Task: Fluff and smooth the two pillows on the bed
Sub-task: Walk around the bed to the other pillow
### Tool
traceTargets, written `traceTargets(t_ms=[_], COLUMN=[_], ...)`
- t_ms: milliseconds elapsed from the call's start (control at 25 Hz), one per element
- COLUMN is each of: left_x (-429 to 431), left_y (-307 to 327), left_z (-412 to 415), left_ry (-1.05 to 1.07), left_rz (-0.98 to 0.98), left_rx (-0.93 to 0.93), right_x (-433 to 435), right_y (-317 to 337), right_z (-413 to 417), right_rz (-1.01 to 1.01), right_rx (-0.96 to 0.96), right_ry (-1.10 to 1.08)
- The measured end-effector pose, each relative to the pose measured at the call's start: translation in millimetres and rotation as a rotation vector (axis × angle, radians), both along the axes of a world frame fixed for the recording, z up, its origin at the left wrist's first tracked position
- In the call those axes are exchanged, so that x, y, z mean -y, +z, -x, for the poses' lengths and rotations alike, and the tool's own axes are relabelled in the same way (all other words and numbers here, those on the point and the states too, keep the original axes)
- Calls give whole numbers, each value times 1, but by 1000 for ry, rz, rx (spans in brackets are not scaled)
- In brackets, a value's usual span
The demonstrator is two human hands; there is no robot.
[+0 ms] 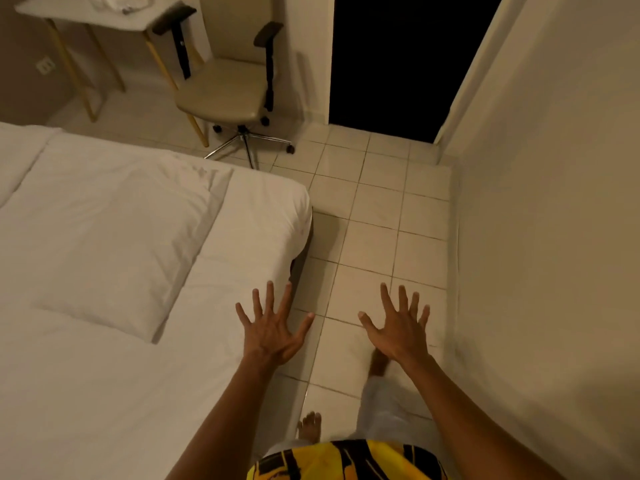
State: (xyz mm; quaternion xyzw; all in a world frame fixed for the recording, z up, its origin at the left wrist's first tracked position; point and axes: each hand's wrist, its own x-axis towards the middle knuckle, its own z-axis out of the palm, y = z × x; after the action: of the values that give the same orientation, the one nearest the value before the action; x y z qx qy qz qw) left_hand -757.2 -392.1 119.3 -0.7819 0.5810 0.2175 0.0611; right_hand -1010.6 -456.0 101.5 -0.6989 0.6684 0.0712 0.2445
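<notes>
A white pillow (107, 237) lies flat on the white bed (104, 393), near its far right corner. A second white pillow (17, 157) shows partly at the left edge, further back. My left hand (272, 329) hovers over the bed's right edge with fingers spread wide, to the right of the near pillow and apart from it. Out over the tiled floor, my right hand (398, 327) is held palm down with fingers spread. Neither hand holds anything.
A beige office chair (232, 98) on wheels stands past the bed's far corner, beside a white desk (90, 15) with gold legs. A dark open doorway (398, 64) lies ahead. A wall (554, 237) runs along the right of the narrow tiled floor (381, 220).
</notes>
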Motion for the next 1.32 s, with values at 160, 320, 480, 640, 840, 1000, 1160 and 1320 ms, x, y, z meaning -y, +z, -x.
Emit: traceTargets(t_ms=[160,320,480,640,840,1000,1160,1320], left_x=[86,164,240,313,436,538,607,669], left_y=[-3,8,11,-2,-17,-6,2,-4], left_z=[23,53,73,69,38,15,-22,-63], left_ry=[58,206,270,300,220,207,227,288], left_rz=[-14,-2,-33,-47,-26,1,9,-25], left_rx=[-2,20,16,32,44,32,41,81], right_x=[100,195,288,375,484,581,662,750], right_y=[1,11,12,2,0,15,16,3], right_z=[5,12,22,14,-10,-37,-72,-120], right_rz=[35,50,26,43,107,155,139,128], right_rx=[-2,4,-80,-85,-106,-126,-103,-90], right_ry=[132,291,440,484,524,519,524,608])
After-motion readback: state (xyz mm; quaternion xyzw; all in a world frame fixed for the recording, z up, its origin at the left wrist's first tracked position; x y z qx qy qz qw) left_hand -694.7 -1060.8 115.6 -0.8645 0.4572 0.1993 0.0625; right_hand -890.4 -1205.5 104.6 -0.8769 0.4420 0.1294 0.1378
